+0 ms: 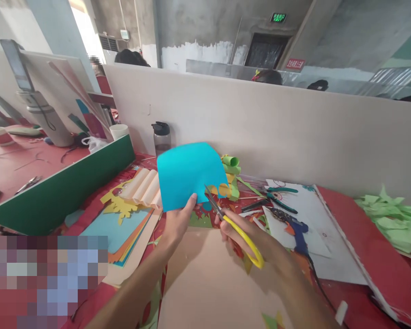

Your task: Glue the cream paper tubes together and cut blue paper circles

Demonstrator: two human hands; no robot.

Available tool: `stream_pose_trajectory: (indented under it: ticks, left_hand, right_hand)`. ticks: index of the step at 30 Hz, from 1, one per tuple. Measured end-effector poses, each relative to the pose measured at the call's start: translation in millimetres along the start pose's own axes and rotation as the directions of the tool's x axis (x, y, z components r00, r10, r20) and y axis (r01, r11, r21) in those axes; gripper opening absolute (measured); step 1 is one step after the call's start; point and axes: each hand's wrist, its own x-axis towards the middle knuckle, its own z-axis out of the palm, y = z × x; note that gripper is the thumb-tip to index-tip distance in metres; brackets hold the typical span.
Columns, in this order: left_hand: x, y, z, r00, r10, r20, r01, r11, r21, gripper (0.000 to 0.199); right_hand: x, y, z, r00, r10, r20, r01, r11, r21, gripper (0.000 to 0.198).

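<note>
My left hand (181, 217) pinches the lower edge of a bright blue sheet of paper (188, 173), thumb on the near face. The sheet is held up and bends a little, and round notches are cut into its lower right edge. My right hand (238, 228) grips a pair of scissors (241, 240) with yellow handles. Their blades point up and left, at the notched edge close to my left thumb. Below both hands lies a pale peach board (205, 278). Blue and green paper scraps show just under the sheet.
Left are stacked coloured papers (123, 233), yellow cut-outs (118, 201), rolled peach paper (140, 185) and a green divider (68, 183). A bottle (161, 137) stands behind. Right are green-handled pliers (281, 201), a blue glue gun (299, 233) with a cord, and light green paper scraps (393, 224).
</note>
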Motion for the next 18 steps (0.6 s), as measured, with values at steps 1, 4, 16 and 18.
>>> stream_pose_trajectory:
  ticks: [1, 4, 16, 18]
  left_hand:
    - [0, 0, 0, 1.000, 0.006, 0.008, -0.006, 1.000, 0.010, 0.038]
    - [-3, 2, -1, 0.997, 0.056, 0.045, -0.058, 0.997, 0.041, 0.034]
    - [-4, 0, -2, 0.997, 0.053, 0.052, -0.055, 0.998, 0.038, 0.029]
    - [-4, 0, -3, 0.998, 0.047, 0.033, -0.049, 0.998, 0.046, 0.032]
  right_hand:
    - [3, -1, 5, 0.999, 0.042, 0.034, -0.042, 0.999, 0.006, 0.027]
    - [7, 2, 14, 0.996, 0.064, 0.062, -0.066, 0.998, 0.022, 0.035]
    - [12, 8, 23, 0.999, 0.051, 0.019, -0.053, 0.992, 0.112, 0.040]
    - [12, 7, 23, 0.998, 0.060, 0.031, -0.064, 0.990, 0.127, 0.039]
